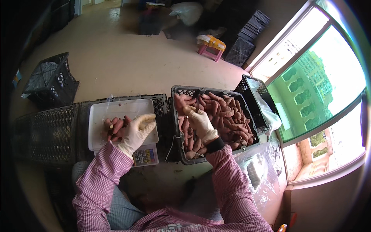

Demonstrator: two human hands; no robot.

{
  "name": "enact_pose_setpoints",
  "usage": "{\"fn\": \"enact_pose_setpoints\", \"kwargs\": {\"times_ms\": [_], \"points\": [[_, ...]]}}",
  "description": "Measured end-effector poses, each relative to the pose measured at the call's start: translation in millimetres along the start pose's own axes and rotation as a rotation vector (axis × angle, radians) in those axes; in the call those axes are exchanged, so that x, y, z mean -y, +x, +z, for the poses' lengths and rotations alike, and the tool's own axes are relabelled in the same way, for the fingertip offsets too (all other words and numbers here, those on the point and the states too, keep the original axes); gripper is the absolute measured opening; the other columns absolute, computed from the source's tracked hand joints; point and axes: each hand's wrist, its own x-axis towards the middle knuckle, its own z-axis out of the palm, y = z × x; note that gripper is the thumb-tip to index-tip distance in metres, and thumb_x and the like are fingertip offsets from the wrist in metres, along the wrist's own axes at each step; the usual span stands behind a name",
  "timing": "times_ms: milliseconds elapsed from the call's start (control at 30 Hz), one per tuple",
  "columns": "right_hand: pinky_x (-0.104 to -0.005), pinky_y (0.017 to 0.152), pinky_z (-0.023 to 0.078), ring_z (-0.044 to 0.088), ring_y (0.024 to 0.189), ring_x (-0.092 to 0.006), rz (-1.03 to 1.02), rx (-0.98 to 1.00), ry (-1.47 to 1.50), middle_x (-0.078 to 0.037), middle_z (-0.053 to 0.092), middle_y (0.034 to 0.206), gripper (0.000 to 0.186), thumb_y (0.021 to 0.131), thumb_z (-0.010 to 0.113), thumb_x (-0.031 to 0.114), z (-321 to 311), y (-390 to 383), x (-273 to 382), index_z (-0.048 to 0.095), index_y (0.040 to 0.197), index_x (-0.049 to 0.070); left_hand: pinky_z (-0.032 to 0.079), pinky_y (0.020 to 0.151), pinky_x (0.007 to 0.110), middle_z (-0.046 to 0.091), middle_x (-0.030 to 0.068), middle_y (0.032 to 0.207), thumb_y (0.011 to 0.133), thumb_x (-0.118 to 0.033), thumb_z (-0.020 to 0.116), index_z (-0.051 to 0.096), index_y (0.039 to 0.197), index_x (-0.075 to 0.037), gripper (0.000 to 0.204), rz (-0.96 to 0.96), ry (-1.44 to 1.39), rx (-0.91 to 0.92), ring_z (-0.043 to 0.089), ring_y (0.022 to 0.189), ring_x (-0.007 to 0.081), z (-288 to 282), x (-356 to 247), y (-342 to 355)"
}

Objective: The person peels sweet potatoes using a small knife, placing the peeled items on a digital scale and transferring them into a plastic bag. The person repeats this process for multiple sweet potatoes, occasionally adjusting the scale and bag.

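Observation:
My left hand (138, 132), in a pale glove, hovers over the right side of a white tray (94, 135). Its fingers are bent but apart, with nothing visible between them. A small heap of sweet potatoes (117, 125) lies in the tray, beside that hand. The tray rests on a scale (143, 156) whose keypad shows at the front. Over the left part of a black crate (247, 149) full of reddish sweet potatoes (228, 116), my right hand (200, 124), also gloved, is closed round a slim dark thing (198, 103). What that thing is stays unclear.
Upturned-looking black crates (50, 135) form the work surface at left. Another black crate (52, 79) stands on the floor. Clear plastic bags (266, 166) lie right of the sweet potatoes, by the window (317, 85). A pink stool (210, 52) and stacked crates (241, 50) are farther back.

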Motion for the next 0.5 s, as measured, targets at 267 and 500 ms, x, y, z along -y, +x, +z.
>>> {"fn": "enact_pose_setpoints", "kwargs": {"times_ms": [267, 500], "points": [[-0.023, 0.083, 0.047, 0.059, 0.09, -0.0067, 0.018, 0.151, -0.058, -0.002, 0.068, 0.109, 0.038, 0.091, 0.063, 0.011, 43.6, -73.8, -7.0, 0.059, 0.128, -0.001, 0.043, 0.075, 0.019, 0.063, -0.0047, 0.092, 0.097, -0.038, 0.058, 0.066, 0.096, -0.011, 0.028, -0.192, -0.535, 0.224, 0.057, 0.085, 0.0043, 39.9, -35.9, -13.4], [-0.0421, 0.064, 0.05, 0.063, 0.075, -0.0354, -0.618, -0.21, -1.025, -0.014, 0.061, 0.087, 0.021, 0.08, 0.059, 0.007, 47.7, -87.4, -19.4, 0.056, 0.1, 0.008, 0.052, 0.077, 0.023, 0.068, 0.0012, 0.1, 0.096, -0.029, 0.06, 0.065, 0.108, -0.007, 0.026, -0.349, -0.933, 0.152, 0.063, 0.09, 0.0109, 58.6, -32.6, -25.7]]}}
